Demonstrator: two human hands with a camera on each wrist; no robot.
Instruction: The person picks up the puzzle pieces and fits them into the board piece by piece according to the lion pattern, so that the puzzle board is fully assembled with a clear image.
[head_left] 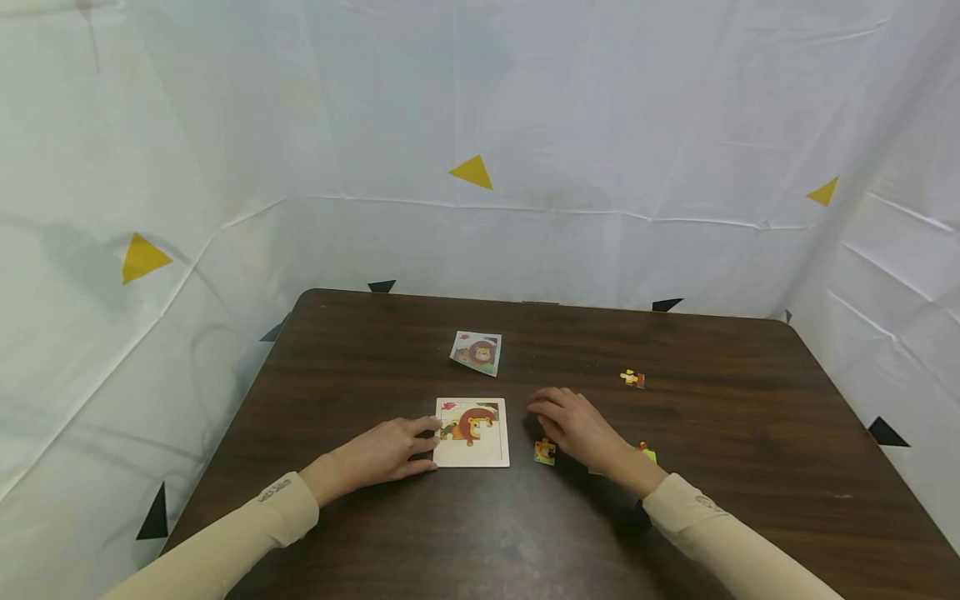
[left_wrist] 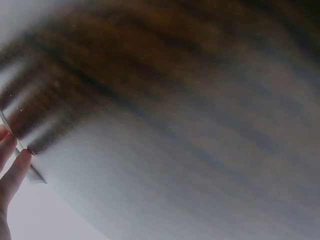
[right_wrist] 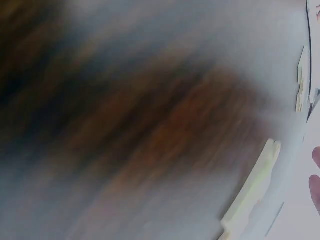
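A square white puzzle board (head_left: 491, 454) lies on the table with part of a lion picture (head_left: 467, 422) fitted in its upper left. My left hand (head_left: 382, 452) rests its fingertips on the board's left edge; the left wrist view shows those fingers (left_wrist: 17, 172) at the rim. To the right of the board, my right hand (head_left: 581, 429) is low over the table, fingers bent loosely. Just beneath its thumb side lies a colourful puzzle piece (head_left: 545, 452). A green-edged piece (head_left: 649, 454) is partly hidden behind the right wrist. Two fingertips (right_wrist: 315, 187) show in the right wrist view.
A paper picture card (head_left: 477, 353) of the lion lies beyond the board with a lifted corner. Farther right, a small yellow and red puzzle piece (head_left: 632, 379) lies on the dark wooden table (head_left: 720, 392). White sheeting (head_left: 555, 117) surrounds the table's back and sides.
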